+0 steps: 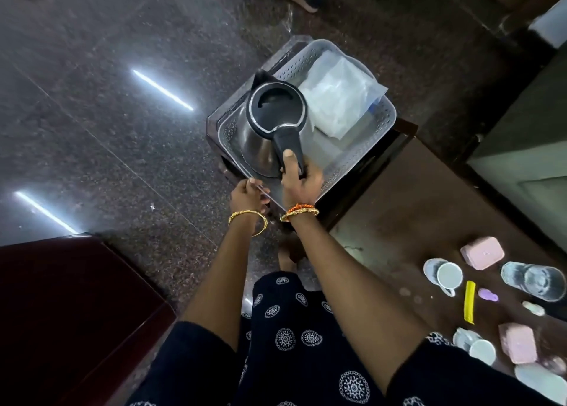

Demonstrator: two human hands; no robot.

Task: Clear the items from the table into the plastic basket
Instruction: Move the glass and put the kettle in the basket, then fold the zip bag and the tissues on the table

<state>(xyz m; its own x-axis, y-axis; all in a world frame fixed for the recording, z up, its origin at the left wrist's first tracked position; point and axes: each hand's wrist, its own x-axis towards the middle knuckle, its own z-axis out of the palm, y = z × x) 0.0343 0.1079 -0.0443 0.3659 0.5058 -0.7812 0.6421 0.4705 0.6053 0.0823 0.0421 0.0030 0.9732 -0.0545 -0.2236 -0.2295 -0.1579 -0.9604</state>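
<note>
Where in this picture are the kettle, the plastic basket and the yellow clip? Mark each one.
kettle (277, 106): head view, on its black lid.
plastic basket (387, 118): head view, on the perforated right wall.
yellow clip (469, 302): head view, on the middle of its length, on the table.

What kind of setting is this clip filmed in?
Likely an indoor home or guest room: polished granite floor, an electric kettle going into a plastic basket, cups on a brown table.
</note>
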